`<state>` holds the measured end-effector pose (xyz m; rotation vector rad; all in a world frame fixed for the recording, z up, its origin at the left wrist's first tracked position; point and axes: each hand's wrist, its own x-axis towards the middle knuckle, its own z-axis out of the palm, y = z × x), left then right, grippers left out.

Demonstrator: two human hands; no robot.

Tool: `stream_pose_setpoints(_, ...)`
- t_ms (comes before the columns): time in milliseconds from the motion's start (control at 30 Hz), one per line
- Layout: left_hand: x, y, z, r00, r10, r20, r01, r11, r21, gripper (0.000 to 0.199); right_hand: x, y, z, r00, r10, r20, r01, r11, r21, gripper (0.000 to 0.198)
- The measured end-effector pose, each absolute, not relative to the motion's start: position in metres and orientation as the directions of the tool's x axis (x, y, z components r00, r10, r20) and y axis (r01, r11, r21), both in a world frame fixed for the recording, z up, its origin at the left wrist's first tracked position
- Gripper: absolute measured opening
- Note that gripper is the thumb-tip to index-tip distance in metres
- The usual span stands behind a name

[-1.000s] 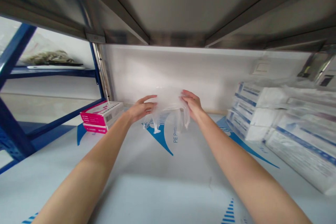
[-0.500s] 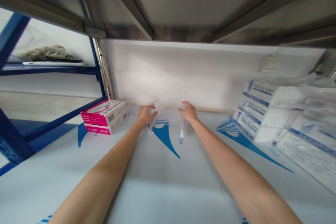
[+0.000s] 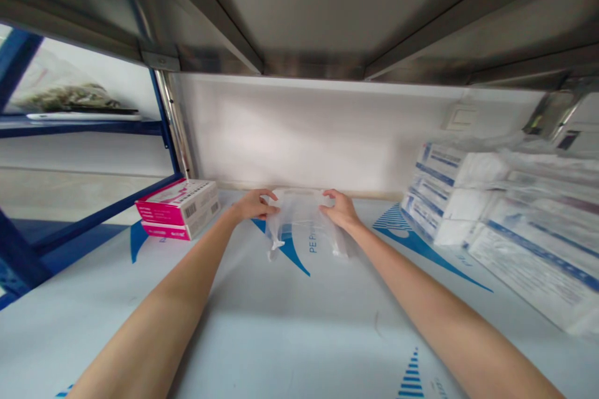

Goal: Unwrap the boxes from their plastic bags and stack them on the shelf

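Observation:
Near the back wall, a clear plastic bag stretches between my two hands above the film-covered shelf. My left hand pinches its left side, thumb and fingers curled toward each other. On the right side, my right hand grips the bag the same way. Two loose corners of the bag hang down toward me, and blue print on the shelf shows through the plastic. Both arms reach forward at full length.
Two stacked pink-and-white boxes sit at left, beside a blue rack. White-and-blue packs in clear wrap are piled at right. A metal shelf hangs low overhead. The white wall closes off the back.
The bag has dropped slightly and spread out, its loose corners hanging lower and wider apart. Both hands stay on its sides. The view has shifted a little to the right.

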<state>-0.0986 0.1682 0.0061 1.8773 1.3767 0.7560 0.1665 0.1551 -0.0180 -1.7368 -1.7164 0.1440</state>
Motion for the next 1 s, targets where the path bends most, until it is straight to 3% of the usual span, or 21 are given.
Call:
stream_pose_setpoints(133, -0.104, 0.163, 0.019, 0.330, 0.943, 0.047, 0.636, -0.259, 0.727, 0.053, 0.177, 0.145, -0.013, 0.087, 0.916, 0.391, 0.863, 0.127, -0.489, 0.038)
stream_pose_setpoints(333, -0.087, 0.168, 0.035, 0.210, 0.927, 0.311, 0.768, -0.353, 0.534, 0.037, 0.159, 0.147, 0.009, 0.014, 0.893, 0.449, 0.905, 0.180, -0.386, 0.040)
stream_pose_setpoints(467, -0.047, 0.161, 0.017, 0.228, 0.886, 0.403, 0.809, -0.403, 0.428, 0.045, 0.133, 0.156, 0.012, -0.068, 0.913, 0.403, 0.933, 0.201, -0.298, 0.048)
stream_pose_setpoints(733, -0.019, 0.147, -0.026, 0.346, 0.914, 0.212, 0.866, -0.398, 0.304, 0.060, 0.131, 0.153, -0.024, -0.165, 0.971, 0.171, 0.964, 0.195, -0.178, 0.064)
stream_pose_setpoints(1000, -0.028, 0.148, -0.023, 0.291, 0.953, 0.091, 0.922, -0.304, 0.241, 0.061, 0.137, 0.151, -0.027, -0.201, 0.973, 0.112, 0.959, 0.219, -0.178, 0.071)
